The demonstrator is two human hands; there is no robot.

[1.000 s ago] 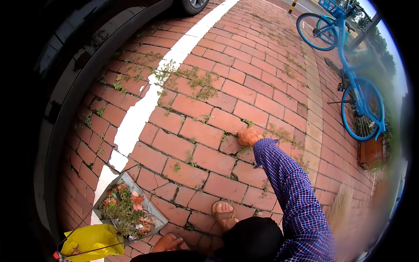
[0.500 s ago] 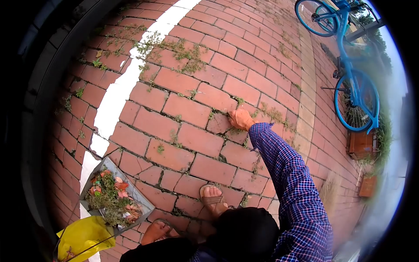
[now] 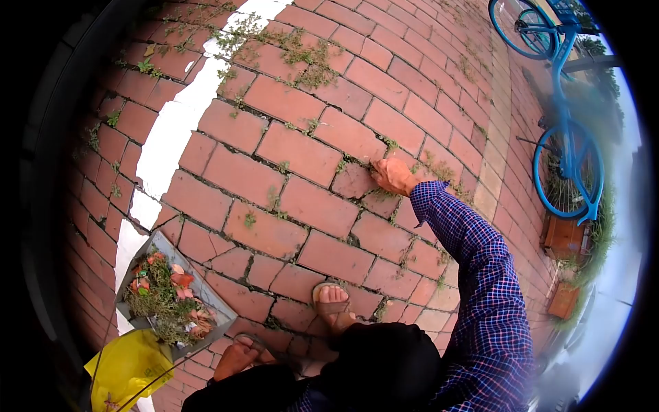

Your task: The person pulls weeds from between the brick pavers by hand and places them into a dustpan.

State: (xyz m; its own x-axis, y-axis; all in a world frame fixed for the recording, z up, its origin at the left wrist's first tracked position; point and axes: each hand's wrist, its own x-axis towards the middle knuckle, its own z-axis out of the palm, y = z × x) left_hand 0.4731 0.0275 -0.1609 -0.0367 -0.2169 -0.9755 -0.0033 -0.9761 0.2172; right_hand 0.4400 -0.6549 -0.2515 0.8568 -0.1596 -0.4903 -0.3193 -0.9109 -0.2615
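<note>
My right hand (image 3: 392, 175), in a blue checked sleeve (image 3: 473, 254), reaches down to the brick paving (image 3: 295, 152). Its fingers are closed together at a joint between bricks; anything in them is hidden. Small green weeds (image 3: 391, 145) grow from the gap just beyond the fingertips. My left hand (image 3: 233, 358) is low in view beside my sandalled foot, and its fingers cannot be made out clearly. To the left of it stands a grey dustpan (image 3: 218, 317) filled with pulled weeds (image 3: 161, 295) and reddish dry leaves (image 3: 181, 278).
A yellow plastic bag (image 3: 130, 364) lies against the dustpan. A white painted line (image 3: 175, 130) runs along the left, with more weeds (image 3: 309, 55) near its far end. At the right are a blue bicycle (image 3: 564, 130) and brown planter boxes (image 3: 564, 237). My other sandalled foot (image 3: 333, 299) is in front.
The view has shifted slightly, so the paving and dustpan sit a little further left. My right hand stays at nearly the same brick joint, fingers still closed.
</note>
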